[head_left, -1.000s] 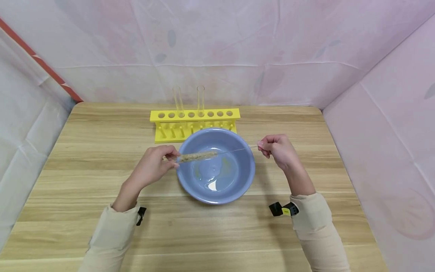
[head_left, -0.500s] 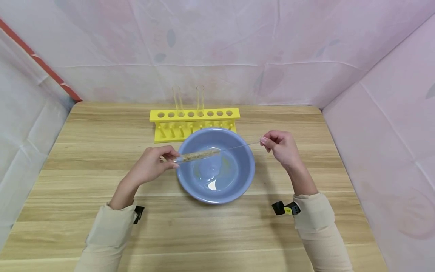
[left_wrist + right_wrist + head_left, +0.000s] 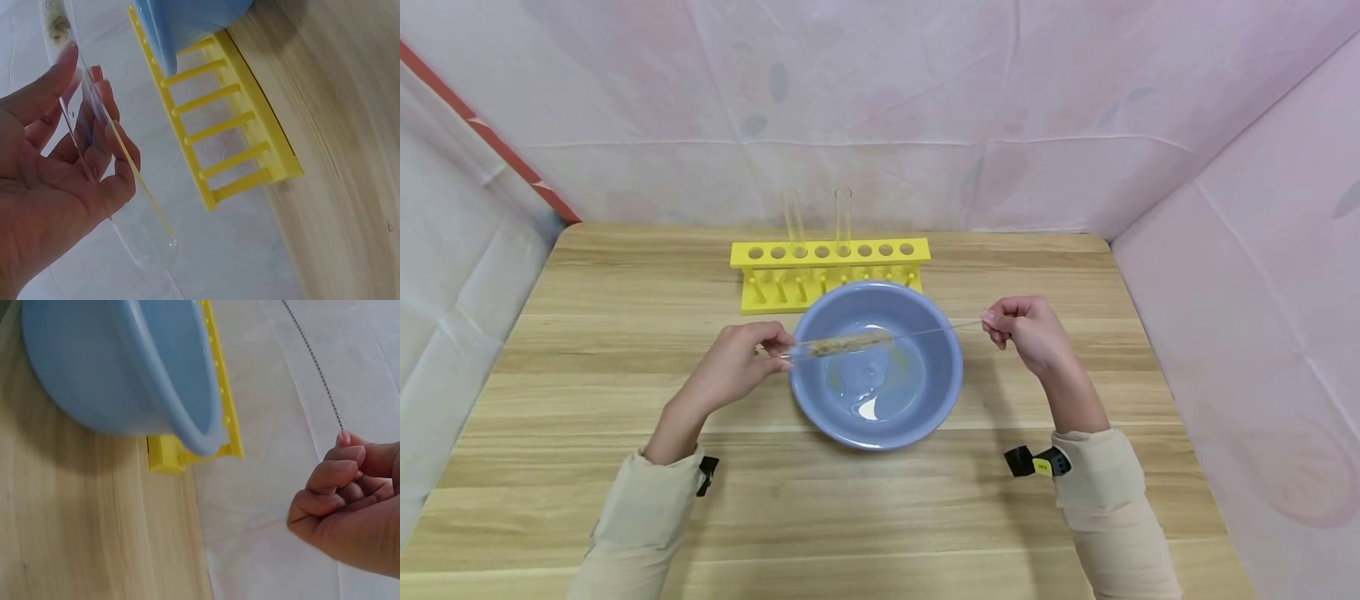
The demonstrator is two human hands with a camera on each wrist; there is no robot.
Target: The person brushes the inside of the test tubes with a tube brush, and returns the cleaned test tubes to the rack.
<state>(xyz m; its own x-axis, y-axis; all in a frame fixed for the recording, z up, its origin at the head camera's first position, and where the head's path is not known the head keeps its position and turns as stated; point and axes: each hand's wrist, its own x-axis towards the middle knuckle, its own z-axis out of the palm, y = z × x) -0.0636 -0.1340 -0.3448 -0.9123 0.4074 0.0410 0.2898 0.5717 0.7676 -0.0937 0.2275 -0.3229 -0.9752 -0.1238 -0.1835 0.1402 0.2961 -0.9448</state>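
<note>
In the head view my left hand [image 3: 737,367] grips a clear glass test tube [image 3: 802,351], held nearly level above a blue basin [image 3: 805,408]. The tube's rounded end [image 3: 156,250] sticks out past the fingers in the left wrist view. Inside the tube lie the pale brown bristles of a test tube brush [image 3: 850,343], towards its mouth on the right. My right hand [image 3: 1032,335] pinches the far end of the brush's thin twisted-wire handle [image 3: 317,365] between thumb and forefinger, beyond the basin's right rim. Its other fingers are curled in.
Behind the basin stands a yellow test tube rack [image 3: 831,253], partly covered by the basin's rim. Two glass tubes, a left one [image 3: 793,221] and a right one [image 3: 843,221], stand upright in it. Shallow water [image 3: 880,404] shows in the basin. Wooden tabletop [image 3: 865,517]; fabric walls behind and beside.
The right hand has shifted a little to the right, rising and then dropping again. The bristles have slid rightwards within the tube. My left hand stays almost in place.
</note>
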